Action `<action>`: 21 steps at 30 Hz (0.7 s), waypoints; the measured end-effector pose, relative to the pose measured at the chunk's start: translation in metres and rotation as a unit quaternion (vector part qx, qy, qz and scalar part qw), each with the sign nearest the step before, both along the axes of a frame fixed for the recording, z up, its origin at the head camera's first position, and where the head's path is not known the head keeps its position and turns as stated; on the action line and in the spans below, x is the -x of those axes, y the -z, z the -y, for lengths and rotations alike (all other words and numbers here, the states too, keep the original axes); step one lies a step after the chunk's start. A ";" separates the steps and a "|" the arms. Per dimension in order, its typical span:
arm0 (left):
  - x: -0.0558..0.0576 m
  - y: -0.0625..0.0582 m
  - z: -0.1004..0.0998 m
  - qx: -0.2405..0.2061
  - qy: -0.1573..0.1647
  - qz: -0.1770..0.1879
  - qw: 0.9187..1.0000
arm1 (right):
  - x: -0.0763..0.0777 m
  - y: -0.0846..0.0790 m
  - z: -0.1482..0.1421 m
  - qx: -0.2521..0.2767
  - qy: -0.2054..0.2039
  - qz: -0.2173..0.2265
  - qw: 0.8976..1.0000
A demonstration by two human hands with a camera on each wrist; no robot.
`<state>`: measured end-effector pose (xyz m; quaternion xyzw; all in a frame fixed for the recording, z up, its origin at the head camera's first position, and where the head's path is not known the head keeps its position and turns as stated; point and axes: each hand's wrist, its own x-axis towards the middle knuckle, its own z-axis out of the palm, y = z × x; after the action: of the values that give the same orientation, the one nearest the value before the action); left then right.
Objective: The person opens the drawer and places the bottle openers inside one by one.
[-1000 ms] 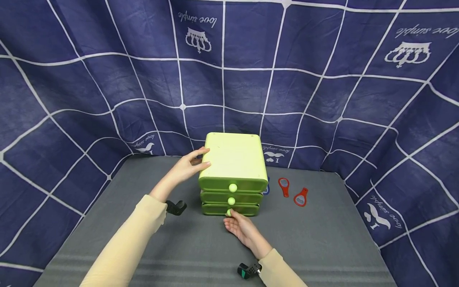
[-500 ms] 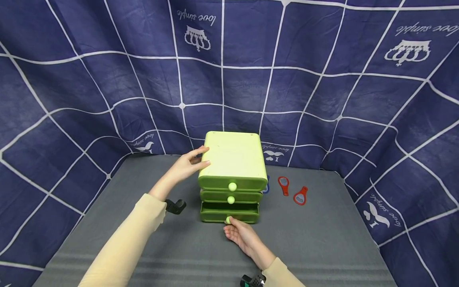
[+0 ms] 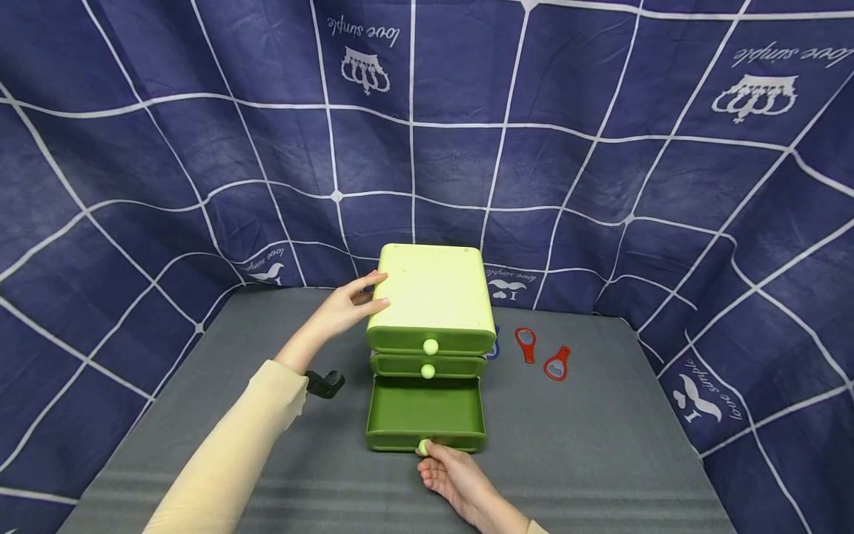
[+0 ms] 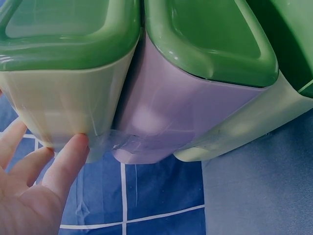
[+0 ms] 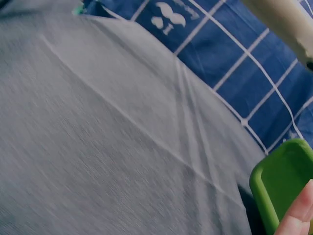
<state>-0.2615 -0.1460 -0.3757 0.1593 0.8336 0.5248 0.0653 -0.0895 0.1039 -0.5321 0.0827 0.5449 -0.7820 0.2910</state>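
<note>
A small chest of drawers (image 3: 430, 289), pale yellow-green on top with green drawer fronts, stands on the grey cloth. Its bottom drawer (image 3: 427, 411) is pulled well out, and no contents show inside. My right hand (image 3: 460, 482) pinches the round knob (image 3: 423, 447) of that drawer between thumb and fingers. In the right wrist view, only a fingertip (image 5: 299, 213) shows beside the green drawer front (image 5: 279, 171). Against the chest's upper left side, my left hand (image 3: 340, 308) rests with fingers spread. The left wrist view shows its fingertips (image 4: 78, 144) touching the top section's pale side wall (image 4: 73, 103).
Two red bottle openers (image 3: 525, 345) lie on the cloth (image 3: 600, 430) right of the chest. A blue-edged object (image 3: 494, 346) is partly hidden behind its right side. A blue checked curtain (image 3: 460, 163) surrounds the back and sides.
The bottom drawer has slid from nearly closed to far out, toward the person, with my right hand drawing back on its knob. My left hand stays at the chest's side.
</note>
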 end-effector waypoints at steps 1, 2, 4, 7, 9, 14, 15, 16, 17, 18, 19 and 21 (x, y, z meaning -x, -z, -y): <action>0.000 0.000 0.000 0.000 0.000 0.000 1.000 | -0.004 0.000 0.000 -0.002 -0.001 0.002 1.000; 0.001 0.001 0.000 0.000 0.000 -0.001 1.000 | -0.008 -0.001 0.000 -0.003 -0.001 0.004 1.000; 0.001 0.001 0.000 -0.001 0.000 0.000 1.000 | -0.014 -0.001 -0.001 -0.001 -0.005 0.005 1.000; 0.001 0.001 0.000 -0.001 0.000 0.000 1.000 | -0.022 -0.001 -0.003 0.014 -0.014 0.002 1.000; 0.001 0.001 0.000 0.000 0.000 -0.001 1.000 | -0.025 -0.001 -0.004 0.025 -0.024 0.002 0.999; 0.000 0.000 0.000 0.001 -0.001 0.002 1.000 | -0.029 0.003 -0.004 0.030 -0.035 0.007 0.999; 0.000 0.000 0.000 0.000 -0.003 0.003 1.000 | -0.029 0.004 -0.003 0.027 -0.035 0.007 0.999; 0.000 0.000 0.000 -0.001 -0.003 0.004 1.000 | -0.029 0.005 -0.003 0.024 -0.036 0.005 0.999; 0.000 0.001 0.000 -0.002 -0.004 0.006 1.000 | -0.030 0.006 -0.003 0.020 -0.037 0.003 0.999; 0.000 0.001 0.000 -0.003 -0.004 0.006 1.000 | -0.030 0.007 -0.002 0.015 -0.038 0.004 0.999; 0.000 0.001 0.000 -0.003 -0.003 0.005 1.000 | -0.030 0.008 -0.002 0.010 -0.040 0.004 0.999; 0.000 0.002 0.000 -0.005 -0.003 0.005 1.000 | -0.031 0.009 -0.002 0.000 -0.044 0.007 0.999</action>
<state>-0.2619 -0.1463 -0.3778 0.1542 0.8313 0.5298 0.0667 -0.0583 0.1058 -0.5409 0.0642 0.5459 -0.7678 0.3292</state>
